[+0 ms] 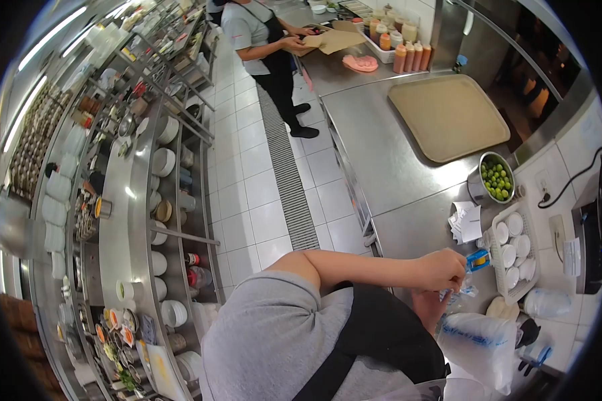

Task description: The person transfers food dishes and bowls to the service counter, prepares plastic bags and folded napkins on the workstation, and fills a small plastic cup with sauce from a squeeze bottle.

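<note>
My left hand [445,269], at the end of the bare arm that reaches across the counter, is closed with its fingertips at some clear crumpled plastic [468,291]. Just below it is my right hand [429,305], its fingers mostly hidden behind the left hand and the plastic. A blue tape dispenser [477,259] with a yellow roll stands right beside my left fingertips. Close to my right hand lies a large translucent plastic bag [478,341] with blue print.
A white basket [519,289] of lidded cups, white papers [466,222], a metal pot of limes [496,178] and a tan tray [448,117] are on the counter [361,134]. A co-worker [261,47] holds cardboard near sauce bottles. Shelves [137,200] stand across the aisle.
</note>
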Available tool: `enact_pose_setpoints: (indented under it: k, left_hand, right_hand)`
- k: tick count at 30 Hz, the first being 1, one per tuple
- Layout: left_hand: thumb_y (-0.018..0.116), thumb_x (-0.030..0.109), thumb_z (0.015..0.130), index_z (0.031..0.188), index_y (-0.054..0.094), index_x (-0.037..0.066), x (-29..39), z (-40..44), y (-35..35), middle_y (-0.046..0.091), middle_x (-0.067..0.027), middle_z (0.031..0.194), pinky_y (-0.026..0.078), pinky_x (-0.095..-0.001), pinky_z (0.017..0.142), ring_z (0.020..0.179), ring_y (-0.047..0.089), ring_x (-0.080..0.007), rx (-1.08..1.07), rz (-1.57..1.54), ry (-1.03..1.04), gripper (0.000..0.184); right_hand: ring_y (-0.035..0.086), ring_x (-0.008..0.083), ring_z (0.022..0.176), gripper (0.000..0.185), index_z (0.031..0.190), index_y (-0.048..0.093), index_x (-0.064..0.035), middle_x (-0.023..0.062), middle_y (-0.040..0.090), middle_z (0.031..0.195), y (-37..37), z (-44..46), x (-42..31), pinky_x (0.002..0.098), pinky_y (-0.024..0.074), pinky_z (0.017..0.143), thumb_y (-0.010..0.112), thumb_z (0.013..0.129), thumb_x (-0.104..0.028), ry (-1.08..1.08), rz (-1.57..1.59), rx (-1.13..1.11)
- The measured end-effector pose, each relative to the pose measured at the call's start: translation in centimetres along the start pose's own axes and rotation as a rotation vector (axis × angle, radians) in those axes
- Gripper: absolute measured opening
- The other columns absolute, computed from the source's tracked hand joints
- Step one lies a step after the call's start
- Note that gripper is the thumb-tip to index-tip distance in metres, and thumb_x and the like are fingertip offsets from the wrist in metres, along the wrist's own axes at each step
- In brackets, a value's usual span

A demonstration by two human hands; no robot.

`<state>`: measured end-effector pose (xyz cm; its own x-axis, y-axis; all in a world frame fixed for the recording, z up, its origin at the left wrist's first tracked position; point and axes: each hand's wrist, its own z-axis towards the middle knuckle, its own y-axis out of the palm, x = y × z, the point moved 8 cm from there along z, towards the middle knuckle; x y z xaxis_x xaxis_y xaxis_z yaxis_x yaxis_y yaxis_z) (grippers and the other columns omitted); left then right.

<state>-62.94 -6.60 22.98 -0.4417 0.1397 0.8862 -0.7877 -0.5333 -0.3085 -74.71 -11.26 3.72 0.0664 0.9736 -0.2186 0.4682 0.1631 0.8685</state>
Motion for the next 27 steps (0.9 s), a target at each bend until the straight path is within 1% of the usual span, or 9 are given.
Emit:
enact_pose_setpoints:
  k: [2,8,11,13,15,18,20,24,27]
  left_hand:
    - [0.076,0.009,0.069,0.071,0.069,0.007,0.3,0.9,1.5,0.058,-0.0077,0.076,0.049,-0.0377,0.067,0.076,0.059,-0.0271,-0.050,0.198,0.052,0.007]
    - [0.074,0.009,0.072,0.075,0.068,0.005,1.0,3.7,1.3,0.058,-0.0079,0.076,0.049,-0.0371,0.065,0.075,0.060,-0.0270,-0.110,0.022,0.179,0.007]
    - [0.073,0.005,0.077,0.079,0.070,0.003,5.6,4.3,0.2,0.059,-0.0081,0.075,0.048,-0.0333,0.060,0.068,0.060,-0.0248,-0.201,-0.146,0.208,0.004]
    - [0.072,0.005,0.080,0.083,0.071,0.002,4.3,5.1,1.1,0.062,-0.0079,0.076,0.047,-0.0312,0.061,0.069,0.061,-0.0197,-0.222,-0.226,0.144,0.003]
    - [0.072,0.005,0.081,0.084,0.071,0.002,0.6,6.6,2.0,0.064,-0.0071,0.077,0.047,-0.0297,0.062,0.070,0.061,-0.0154,-0.268,-0.149,-0.065,0.005]
    - [0.070,0.006,0.084,0.086,0.071,0.001,2.3,6.4,3.1,0.064,-0.0046,0.077,0.047,-0.0271,0.064,0.070,0.060,-0.0129,-0.515,-0.322,-0.052,0.006]
    - [0.068,0.009,0.087,0.088,0.070,-0.001,-1.2,6.1,5.1,0.064,-0.0020,0.078,0.047,-0.0240,0.065,0.071,0.059,-0.0103,-0.615,-0.767,-0.509,0.010]
    - [0.064,0.013,0.092,0.092,0.066,0.001,-4.8,5.5,7.2,0.062,-0.0004,0.079,0.046,-0.0235,0.066,0.069,0.056,-0.0067,-0.665,-0.797,-0.682,0.012]
    - [0.062,0.014,0.095,0.091,0.061,0.002,-1.9,4.0,8.5,0.060,0.0003,0.079,0.047,-0.0258,0.067,0.070,0.056,-0.0079,-0.890,-1.303,-0.722,0.013]
  right_hand:
    - [0.047,0.0237,0.126,0.057,0.131,0.053,-0.0142,0.0004,0.053,0.134,1.0,0.2,0.4,0.0565,0.0271,0.108,0.041,0.097,-0.057,0.009,-0.034,-0.063]
    - [0.047,0.0189,0.124,0.043,0.129,0.052,-0.0137,0.0013,0.054,0.128,-4.6,1.0,-1.6,0.0439,0.0340,0.107,0.042,0.100,-0.045,-0.255,-0.245,-0.131]
    - [0.052,0.0203,0.119,0.049,0.139,0.042,-0.0091,0.0041,0.054,0.130,3.3,1.6,-2.4,0.0383,0.0382,0.107,0.044,0.100,-0.039,-0.399,0.214,-0.237]
    - [0.047,0.0219,0.128,0.055,0.144,0.038,-0.0103,0.0072,0.048,0.140,4.1,2.0,-3.5,0.0394,0.0352,0.110,0.044,0.099,-0.042,-0.463,0.105,-0.384]
    - [0.041,0.0257,0.135,0.061,0.145,0.036,-0.0115,0.0090,0.043,0.146,3.9,0.9,-2.4,0.0440,0.0325,0.112,0.039,0.099,-0.051,-0.303,0.234,-0.164]
    - [0.038,0.0317,0.138,0.080,0.148,0.033,-0.0094,0.0117,0.039,0.150,0.2,1.4,-2.4,0.0531,0.0261,0.114,0.029,0.094,-0.068,-0.302,0.281,-0.153]
    - [0.038,0.0319,0.138,0.082,0.147,0.035,-0.0090,0.0130,0.039,0.150,-1.8,1.8,-2.5,0.0536,0.0257,0.114,0.029,0.093,-0.070,-0.346,0.269,-0.106]
    - [0.038,0.0326,0.137,0.088,0.145,0.038,-0.0079,0.0124,0.042,0.147,-1.4,1.0,-2.4,0.0515,0.0246,0.115,0.026,0.090,-0.076,-0.339,0.312,-0.148]
    - [0.039,0.0312,0.135,0.084,0.144,0.039,-0.0089,0.0087,0.046,0.143,-1.2,0.6,-1.2,0.0456,0.0250,0.114,0.024,0.092,-0.073,-0.289,0.277,-0.029]
